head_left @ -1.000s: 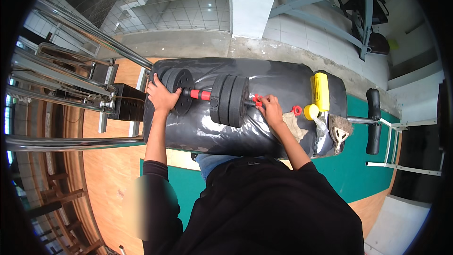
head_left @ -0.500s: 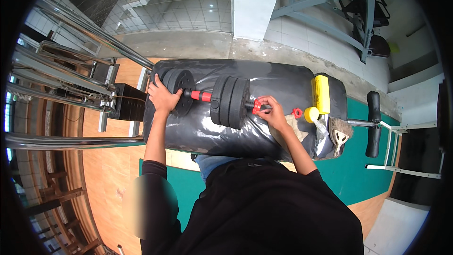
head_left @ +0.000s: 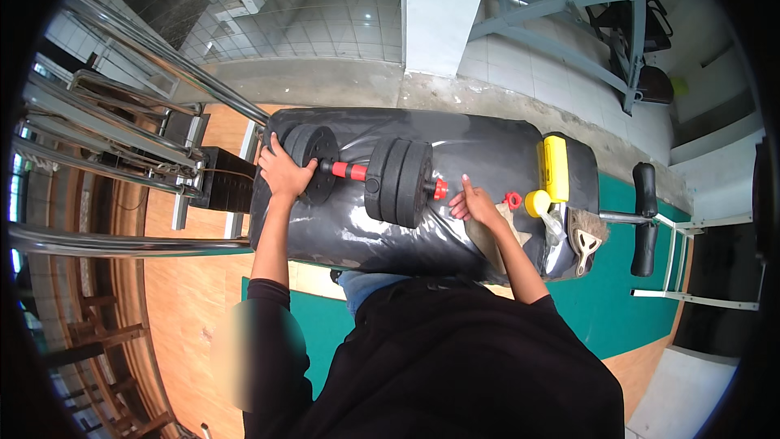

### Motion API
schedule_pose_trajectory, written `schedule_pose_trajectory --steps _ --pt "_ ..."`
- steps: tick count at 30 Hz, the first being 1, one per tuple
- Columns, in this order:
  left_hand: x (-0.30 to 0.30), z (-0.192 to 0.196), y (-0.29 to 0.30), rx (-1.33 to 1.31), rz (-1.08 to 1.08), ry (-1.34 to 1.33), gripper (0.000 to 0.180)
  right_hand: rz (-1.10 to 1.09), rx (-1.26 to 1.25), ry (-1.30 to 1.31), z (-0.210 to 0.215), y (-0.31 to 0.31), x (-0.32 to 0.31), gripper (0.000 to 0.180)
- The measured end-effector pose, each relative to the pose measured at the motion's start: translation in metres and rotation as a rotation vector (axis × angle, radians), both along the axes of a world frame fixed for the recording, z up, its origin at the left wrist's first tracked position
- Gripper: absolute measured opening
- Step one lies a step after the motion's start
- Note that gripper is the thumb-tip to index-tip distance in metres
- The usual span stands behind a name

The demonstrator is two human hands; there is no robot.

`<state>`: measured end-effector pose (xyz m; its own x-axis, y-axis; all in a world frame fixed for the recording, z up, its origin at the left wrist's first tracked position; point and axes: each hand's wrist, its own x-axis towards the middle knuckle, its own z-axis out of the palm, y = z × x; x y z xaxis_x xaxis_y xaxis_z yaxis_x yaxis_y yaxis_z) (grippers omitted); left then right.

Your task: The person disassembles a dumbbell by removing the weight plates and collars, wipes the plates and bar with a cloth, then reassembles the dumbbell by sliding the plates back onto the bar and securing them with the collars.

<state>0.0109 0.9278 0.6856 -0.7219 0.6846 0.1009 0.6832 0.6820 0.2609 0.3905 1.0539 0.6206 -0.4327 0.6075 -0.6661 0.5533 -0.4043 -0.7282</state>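
Observation:
A dumbbell [head_left: 349, 171] with black plates and a red-and-black bar lies across the black padded bench [head_left: 479, 134]. My left hand [head_left: 286, 173] grips its left stack of plates, thumb by the bar and fingers over the far side. At the bar's right end sits a red star-shaped collar nut [head_left: 440, 189], outside the right plates [head_left: 400, 183]. My right hand [head_left: 475, 202] is just right of that nut, apart from it, its fingers loosely parted and holding nothing. Another red collar nut [head_left: 512, 200] lies on the bench beyond my right hand.
On the bench's right are a yellow bottle [head_left: 555, 168], a round yellow lid [head_left: 537, 203], a beige cloth [head_left: 485, 241] and a brush [head_left: 587, 245]. Chrome rails and a weight machine [head_left: 219, 179] stand left. Padded rollers [head_left: 643, 211] are at the right.
My right hand has let go of the red nut at the bar's end and drawn slightly right, its fingers parting. My left hand keeps its hold on the left plates.

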Motion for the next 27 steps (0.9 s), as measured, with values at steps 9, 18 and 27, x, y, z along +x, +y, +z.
schedule_pose_trajectory --steps 9,18,27 --pt "-0.001 -0.003 -0.001 0.007 0.013 0.004 0.107 0.513 1.232 -0.145 0.03 -0.02 -0.008 0.058" --pt "0.0 -0.003 0.002 -0.002 0.005 -0.01 0.109 0.513 1.279 -0.275 0.02 -0.01 0.005 0.071" --pt "0.003 0.0 0.003 0.0 0.013 -0.012 0.107 0.375 1.313 -0.277 -0.001 -0.006 -0.005 0.074"
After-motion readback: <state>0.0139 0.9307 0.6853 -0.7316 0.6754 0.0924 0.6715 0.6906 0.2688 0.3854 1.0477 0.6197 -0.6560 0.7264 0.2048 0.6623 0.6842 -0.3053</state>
